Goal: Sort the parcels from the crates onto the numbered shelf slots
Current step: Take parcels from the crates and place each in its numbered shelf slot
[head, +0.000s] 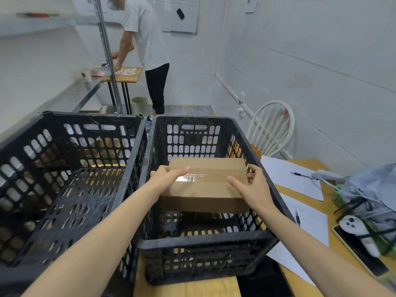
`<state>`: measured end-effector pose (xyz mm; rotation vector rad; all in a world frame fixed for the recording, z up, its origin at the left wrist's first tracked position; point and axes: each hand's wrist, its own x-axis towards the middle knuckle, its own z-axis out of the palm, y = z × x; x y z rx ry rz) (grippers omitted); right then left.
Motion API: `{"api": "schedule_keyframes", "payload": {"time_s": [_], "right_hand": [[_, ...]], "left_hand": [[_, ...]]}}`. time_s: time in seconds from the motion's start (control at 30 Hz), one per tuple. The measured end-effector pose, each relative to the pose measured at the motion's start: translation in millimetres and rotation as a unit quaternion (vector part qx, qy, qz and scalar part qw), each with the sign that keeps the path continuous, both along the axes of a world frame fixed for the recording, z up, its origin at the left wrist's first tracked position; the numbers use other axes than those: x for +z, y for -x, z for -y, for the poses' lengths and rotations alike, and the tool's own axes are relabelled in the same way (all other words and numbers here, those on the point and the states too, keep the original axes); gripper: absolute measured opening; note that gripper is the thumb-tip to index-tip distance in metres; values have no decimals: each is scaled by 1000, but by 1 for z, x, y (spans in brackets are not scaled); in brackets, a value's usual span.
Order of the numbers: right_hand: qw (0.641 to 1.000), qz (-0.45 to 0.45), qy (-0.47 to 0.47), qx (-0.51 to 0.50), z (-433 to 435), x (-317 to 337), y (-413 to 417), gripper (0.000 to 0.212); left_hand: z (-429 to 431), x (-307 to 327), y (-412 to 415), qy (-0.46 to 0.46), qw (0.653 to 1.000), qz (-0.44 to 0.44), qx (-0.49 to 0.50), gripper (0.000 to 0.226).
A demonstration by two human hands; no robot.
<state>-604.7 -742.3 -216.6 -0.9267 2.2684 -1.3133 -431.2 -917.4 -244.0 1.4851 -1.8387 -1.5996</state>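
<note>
Fingers (pixel 182 169) of left hand (pixel 166 178), right hand (pixel 255 186) round ends of parcel (pixel 205 190)

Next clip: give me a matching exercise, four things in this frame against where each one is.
1 cardboard parcel
2 pen
3 white chair
4 pale bucket

a by the standing person's feet
b on a paper sheet
c gripped by left hand and right hand inside the right crate
d by the right wall

Pairs: 1-c; 2-b; 3-d; 4-a
</note>
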Motion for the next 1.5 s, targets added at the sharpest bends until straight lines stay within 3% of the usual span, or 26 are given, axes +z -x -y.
{"api": "schedule_keyframes", "payload": {"time_s": [0.6, 0.8, 0.9, 1.07, 1.23, 1.3, 1.5], "right_hand": [[999, -40, -10, 20, 1, -6, 0, 102], [998, -50, -5, 35, -2, -3, -3, 120], [998, -46, -16, 37, -2, -4, -2, 118], [999, -34, -17, 36, -2, -6, -1, 111], [999, -40, -12, 32, -4, -2, -2, 111], [998, -44, -19, 31, -4, -2, -1, 114], [1000, -22, -10, 9, -5, -3, 0, 111]], "left_hand": [[-7, 8, 0, 37, 999, -3, -22, 118], [-10, 10, -2, 78, 996, -31, -22, 109], [-9, 12, -3, 56, 995, -83, 1, 93], [-9, 13, -3, 88, 994, -56, 29, 83], [-9, 16, -4, 98, 994, -50, 23, 110], [-7, 15, -4, 97, 994, -52, 20, 111], [-9, 13, -2, 124, 989, -79, 15, 67]]}}
